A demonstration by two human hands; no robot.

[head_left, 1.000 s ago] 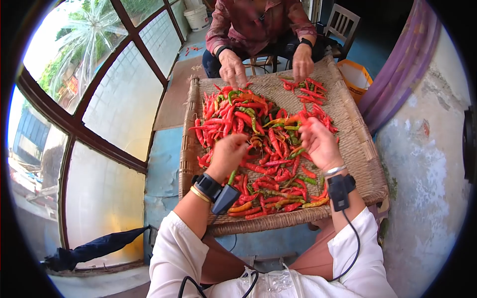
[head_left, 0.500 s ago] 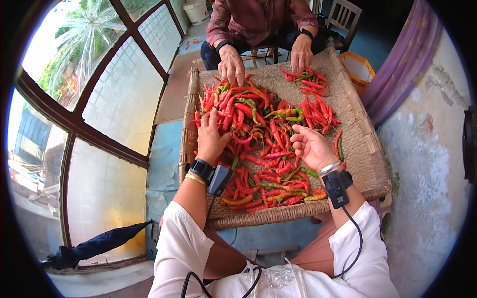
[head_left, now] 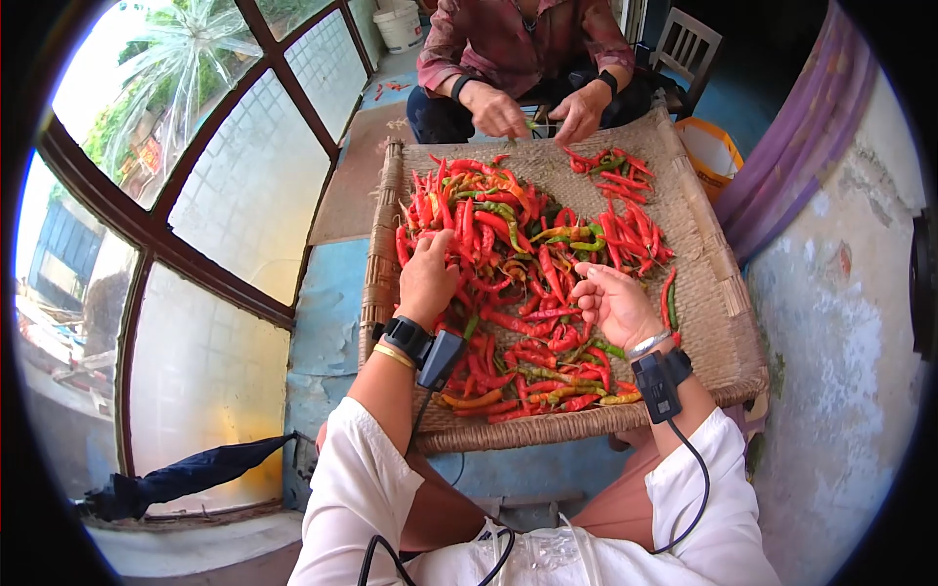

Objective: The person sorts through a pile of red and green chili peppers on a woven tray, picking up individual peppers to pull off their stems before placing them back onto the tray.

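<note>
Chili peppers [head_left: 552, 314], mostly red, are heaped on the woven table [head_left: 711, 317], near its left and front rims. Bare weave along the right side gives me open room, plus a strip beyond the heap. Both forearms cross the near rim. Left hand [head_left: 428, 281]: back up, fingers forward at the heap's left flank; tips hidden, can't tell if that grip has a pepper. Right hand [head_left: 618, 305]: palm turned inward, fingers curled over the heap's right side; can't tell if that grip holds anything.
</note>
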